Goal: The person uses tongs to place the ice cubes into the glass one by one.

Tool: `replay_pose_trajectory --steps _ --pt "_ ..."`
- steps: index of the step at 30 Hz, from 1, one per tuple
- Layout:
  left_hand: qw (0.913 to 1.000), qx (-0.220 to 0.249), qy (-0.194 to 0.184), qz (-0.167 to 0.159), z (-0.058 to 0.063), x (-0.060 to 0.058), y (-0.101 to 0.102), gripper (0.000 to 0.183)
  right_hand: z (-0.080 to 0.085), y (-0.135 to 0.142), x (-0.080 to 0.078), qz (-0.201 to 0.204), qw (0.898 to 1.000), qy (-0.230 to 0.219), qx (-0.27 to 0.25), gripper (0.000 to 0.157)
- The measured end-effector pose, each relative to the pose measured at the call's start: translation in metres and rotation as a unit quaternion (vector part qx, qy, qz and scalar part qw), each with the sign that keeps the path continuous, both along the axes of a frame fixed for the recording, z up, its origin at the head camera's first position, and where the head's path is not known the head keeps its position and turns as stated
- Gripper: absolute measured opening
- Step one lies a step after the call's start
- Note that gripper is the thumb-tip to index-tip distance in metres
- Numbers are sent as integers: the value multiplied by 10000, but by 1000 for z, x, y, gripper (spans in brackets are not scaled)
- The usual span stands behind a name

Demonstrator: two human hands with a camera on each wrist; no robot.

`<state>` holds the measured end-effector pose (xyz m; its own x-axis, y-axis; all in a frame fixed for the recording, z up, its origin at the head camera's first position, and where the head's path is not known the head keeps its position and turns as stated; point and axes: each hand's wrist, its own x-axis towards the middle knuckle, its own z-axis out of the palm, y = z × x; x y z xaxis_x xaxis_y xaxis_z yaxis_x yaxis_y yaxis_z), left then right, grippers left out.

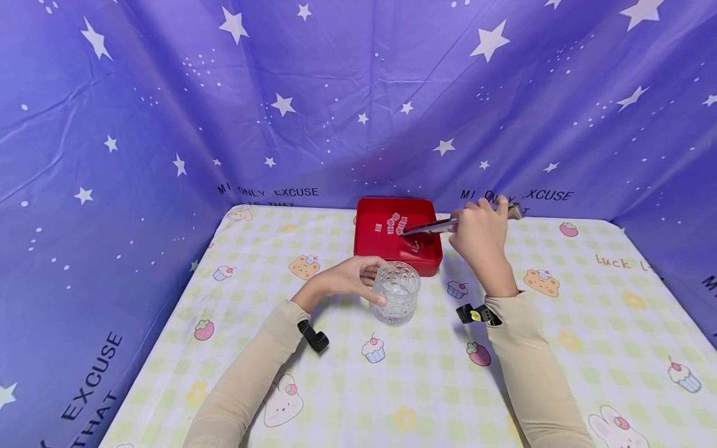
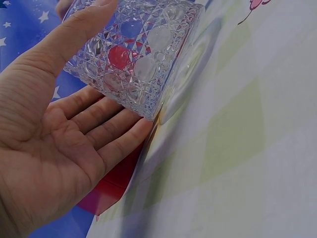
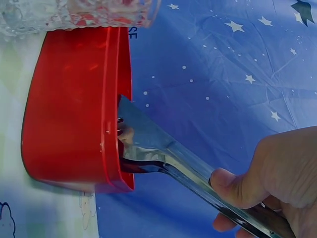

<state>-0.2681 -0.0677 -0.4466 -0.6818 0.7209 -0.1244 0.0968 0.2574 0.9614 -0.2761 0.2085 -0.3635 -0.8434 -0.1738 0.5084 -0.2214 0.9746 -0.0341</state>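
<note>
A clear cut-glass cup [image 1: 396, 295] stands upright on the table, just in front of a red box [image 1: 417, 266]. My left hand [image 1: 347, 277] holds the cup from its left side, thumb on the near face and fingers behind it. Several small whitish pieces [image 1: 391, 225] lie on the floor of the box. My right hand [image 1: 483, 235] grips metal tongs [image 3: 185, 181] by the handles, above and right of the box. The tongs slant down over the box's right side, their ends inside near the pieces. Whether they pinch a piece, I cannot tell.
A checked cloth with printed cupcakes, bears and strawberries covers the table [image 1: 437, 386]. Purple star-printed curtains [image 1: 336, 137] hang behind the table and along both sides. The box stands close to the back edge.
</note>
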Motion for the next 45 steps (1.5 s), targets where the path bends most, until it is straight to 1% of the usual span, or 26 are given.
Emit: replay_pose_trajectory --steps 5,15,26,34,45 --pt "10000 -47 33 21 0 0 0 64 -4 -1 -3 18 9999 114 35 9" --pt "10000 -28 4 26 -1 -1 1 64 -9 -1 -6 -40 9999 98 76 7" --pt "10000 -31 -2 1 -2 -1 1 64 -12 1 -8 -59 9999 157 -6 7" --pt "10000 -42 -19 -1 -1 0 1 65 -14 1 -10 15 9993 359 -106 8" --pt "10000 14 -29 -5 0 0 1 64 -16 0 -11 22 9992 310 -250 8"
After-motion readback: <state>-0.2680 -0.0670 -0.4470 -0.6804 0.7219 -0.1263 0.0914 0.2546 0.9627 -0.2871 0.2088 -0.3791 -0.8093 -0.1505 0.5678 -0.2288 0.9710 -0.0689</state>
